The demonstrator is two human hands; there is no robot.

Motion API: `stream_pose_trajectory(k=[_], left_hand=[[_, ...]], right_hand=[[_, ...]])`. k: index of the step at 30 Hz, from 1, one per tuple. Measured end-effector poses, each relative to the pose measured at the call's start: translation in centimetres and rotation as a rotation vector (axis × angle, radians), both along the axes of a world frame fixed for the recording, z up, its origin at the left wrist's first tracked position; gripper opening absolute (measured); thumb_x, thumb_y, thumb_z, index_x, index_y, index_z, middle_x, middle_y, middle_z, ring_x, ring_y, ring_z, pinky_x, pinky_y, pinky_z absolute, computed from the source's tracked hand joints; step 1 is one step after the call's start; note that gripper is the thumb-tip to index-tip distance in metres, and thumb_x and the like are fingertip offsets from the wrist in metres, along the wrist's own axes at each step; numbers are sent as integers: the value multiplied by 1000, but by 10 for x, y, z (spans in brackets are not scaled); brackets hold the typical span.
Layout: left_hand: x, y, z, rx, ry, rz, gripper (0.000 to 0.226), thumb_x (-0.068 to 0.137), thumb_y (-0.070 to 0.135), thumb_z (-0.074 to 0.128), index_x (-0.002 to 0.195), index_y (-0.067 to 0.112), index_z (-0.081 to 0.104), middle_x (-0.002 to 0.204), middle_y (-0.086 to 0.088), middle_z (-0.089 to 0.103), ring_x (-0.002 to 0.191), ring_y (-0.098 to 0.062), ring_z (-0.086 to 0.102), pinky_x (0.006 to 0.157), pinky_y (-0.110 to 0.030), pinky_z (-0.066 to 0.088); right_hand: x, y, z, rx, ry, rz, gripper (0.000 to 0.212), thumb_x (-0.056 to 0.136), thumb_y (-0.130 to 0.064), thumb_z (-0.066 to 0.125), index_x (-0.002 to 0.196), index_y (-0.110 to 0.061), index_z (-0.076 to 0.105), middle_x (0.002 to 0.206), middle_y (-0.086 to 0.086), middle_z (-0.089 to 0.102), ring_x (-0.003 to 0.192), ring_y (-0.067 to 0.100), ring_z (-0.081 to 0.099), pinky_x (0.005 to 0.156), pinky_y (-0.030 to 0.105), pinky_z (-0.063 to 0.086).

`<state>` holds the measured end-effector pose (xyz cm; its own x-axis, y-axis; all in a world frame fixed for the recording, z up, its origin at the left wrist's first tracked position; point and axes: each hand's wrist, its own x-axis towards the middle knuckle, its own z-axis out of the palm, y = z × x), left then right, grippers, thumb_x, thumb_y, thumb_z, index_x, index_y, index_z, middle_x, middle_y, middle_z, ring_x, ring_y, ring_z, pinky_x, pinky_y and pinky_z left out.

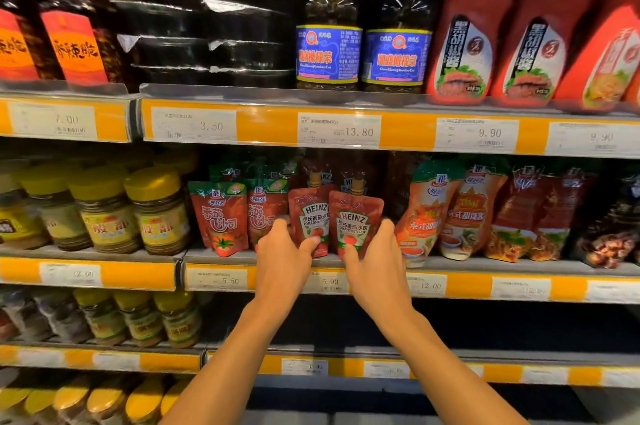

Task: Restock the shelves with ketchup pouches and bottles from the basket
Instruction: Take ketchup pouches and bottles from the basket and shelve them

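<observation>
— Where are your hands?
— Both are up at the middle shelf [450, 267], the grey ledge with orange price strips. Your left hand [282, 256] grips the left red Heinz ketchup pouch with a tan screw cap [310, 213]: thumb across its lower front, fingers curled round its left edge. Your right hand [375, 260] grips the right red Heinz ketchup pouch [355, 220] likewise, thumb on the front, fingers wrapped behind its right edge.
— And the pouches?
— Upright, touching side by side at the shelf's front. At nine o'clock from them stand red tomato-sauce pouches with green tops [220, 216]; at three o'clock, orange sweet-chilli pouches [424, 213]. More Heinz pouches stand behind.
— Above?
— At twelve o'clock, two dark jars with blue labels and purple lids [329, 26].
— The basket?
— You cannot see it here.
</observation>
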<state>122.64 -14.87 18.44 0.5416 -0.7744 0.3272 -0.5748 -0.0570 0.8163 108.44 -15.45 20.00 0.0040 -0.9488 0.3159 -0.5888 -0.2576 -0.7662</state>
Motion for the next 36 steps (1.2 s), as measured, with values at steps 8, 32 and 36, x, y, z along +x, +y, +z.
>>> stream_pose_trajectory(k=[8, 32, 36], left_hand=[[17, 32, -16, -90, -245, 28, 36, 89, 41, 71, 118, 26, 57, 106, 13, 61, 101, -7, 54, 86, -29, 47], [45, 47, -49, -101, -755, -60, 37, 79, 29, 80, 111, 25, 61, 106, 6, 60, 97, -18, 49, 86, -36, 44], [45, 48, -49, -85, -755, -60, 36, 80, 29, 80, 111, 25, 61, 107, 7, 60, 99, -19, 49, 88, -36, 44]], right_hand=[[-6, 33, -8, -180, 61, 4, 69, 93, -24, 65, 150, -12, 27, 148, 3, 39, 136, 17, 38, 107, 31, 41], [33, -38, -1, -158, 803, 308, 42, 103, -43, 31, 141, -40, 49, 142, 2, 52, 131, 31, 44, 103, 57, 37], [36, -56, 0, -72, 795, 343, 44, 102, -41, 33, 144, -40, 45, 149, 1, 45, 138, 31, 35, 112, 59, 24]])
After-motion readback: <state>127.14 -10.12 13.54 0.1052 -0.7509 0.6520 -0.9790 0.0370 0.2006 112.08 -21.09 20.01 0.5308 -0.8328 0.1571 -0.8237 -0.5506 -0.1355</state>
